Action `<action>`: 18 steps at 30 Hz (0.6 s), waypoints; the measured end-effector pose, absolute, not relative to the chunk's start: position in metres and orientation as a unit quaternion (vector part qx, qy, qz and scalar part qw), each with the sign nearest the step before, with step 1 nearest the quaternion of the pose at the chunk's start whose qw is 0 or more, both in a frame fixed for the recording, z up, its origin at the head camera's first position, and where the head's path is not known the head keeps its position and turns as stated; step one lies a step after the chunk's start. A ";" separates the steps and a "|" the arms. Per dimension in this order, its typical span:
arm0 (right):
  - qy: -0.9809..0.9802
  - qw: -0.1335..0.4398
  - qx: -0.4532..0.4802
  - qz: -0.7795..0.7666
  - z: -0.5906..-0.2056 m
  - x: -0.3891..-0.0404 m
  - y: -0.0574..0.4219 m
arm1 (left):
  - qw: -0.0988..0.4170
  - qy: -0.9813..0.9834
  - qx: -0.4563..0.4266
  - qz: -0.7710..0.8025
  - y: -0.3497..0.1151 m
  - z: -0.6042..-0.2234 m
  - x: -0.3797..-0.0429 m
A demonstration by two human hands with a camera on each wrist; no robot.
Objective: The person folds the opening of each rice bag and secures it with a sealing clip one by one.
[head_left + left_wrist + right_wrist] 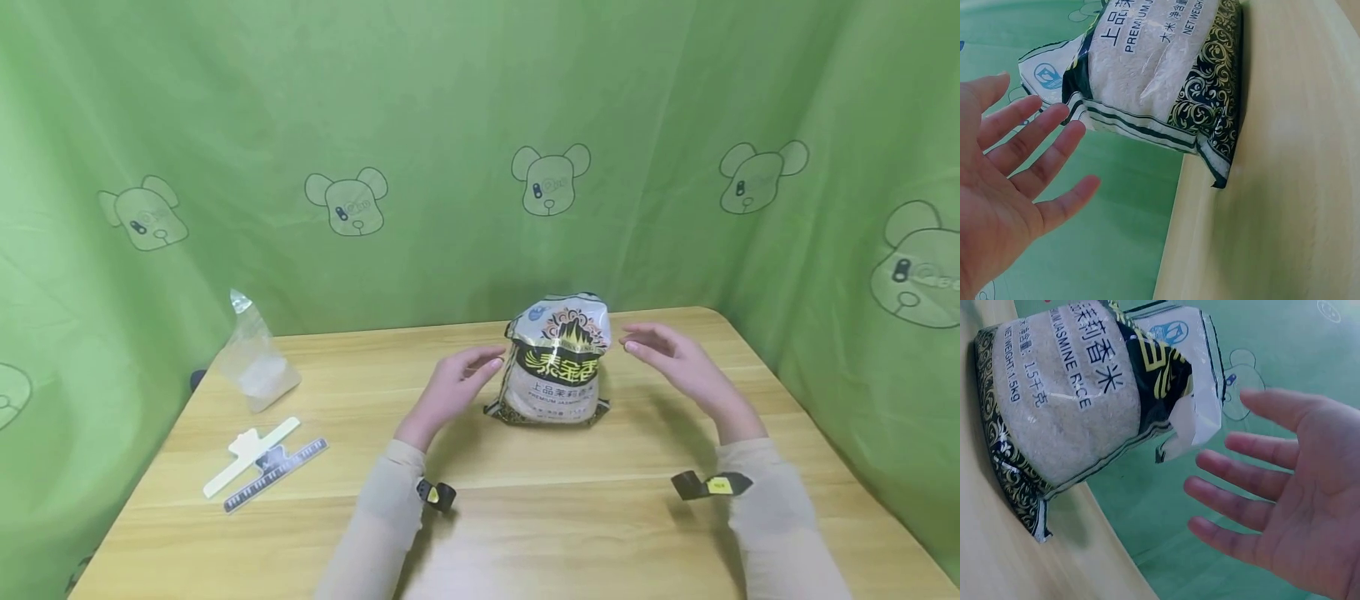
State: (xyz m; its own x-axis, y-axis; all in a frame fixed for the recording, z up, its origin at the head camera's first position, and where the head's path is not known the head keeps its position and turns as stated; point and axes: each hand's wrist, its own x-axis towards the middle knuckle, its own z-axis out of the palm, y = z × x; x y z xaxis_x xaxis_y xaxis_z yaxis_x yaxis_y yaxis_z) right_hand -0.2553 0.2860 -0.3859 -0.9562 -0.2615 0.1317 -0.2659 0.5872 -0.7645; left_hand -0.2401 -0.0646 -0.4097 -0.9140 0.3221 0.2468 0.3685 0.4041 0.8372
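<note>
Green cloth (450, 92) backs the table (570, 517); mid-frame, left hand (452, 385) and right hand (686, 367), spread, flank the bag (558, 392), likely pre-grip; holding needs closing inward.

Two bags (558, 392) (264, 375) — two clips (252, 457) (276, 475) — two hands (452, 386) (686, 367)

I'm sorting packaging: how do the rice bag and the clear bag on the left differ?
The rice bag is boldly printed; the clear bag looks plain. The rice bag is bulkier, the clear bag smaller. The rice bag's top is broad, while the clear bag narrows to a peak. Both rest on the table, pale contents showing.
</note>
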 end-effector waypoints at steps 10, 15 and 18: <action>-0.892 0.102 0.115 0.425 -0.367 -0.248 0.261 | 0.072 -0.840 -0.183 -0.506 -0.068 -0.404 -0.243; -0.877 0.169 0.120 0.434 -0.365 -0.253 0.238 | 0.109 -0.832 -0.176 -0.514 -0.063 -0.402 -0.249; -0.868 0.211 0.132 0.429 -0.365 -0.258 0.226 | 0.127 -0.825 -0.168 -0.525 -0.060 -0.399 -0.252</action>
State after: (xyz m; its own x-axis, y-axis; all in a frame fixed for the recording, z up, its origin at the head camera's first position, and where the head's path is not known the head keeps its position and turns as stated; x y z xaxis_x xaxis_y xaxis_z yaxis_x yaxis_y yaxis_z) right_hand -0.2577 0.2255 -0.3652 -0.8756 -0.0482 0.4807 -0.4112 0.5966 -0.6892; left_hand -0.2518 -0.0602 -0.3991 -0.9116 0.1431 0.3853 0.4096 0.3924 0.8235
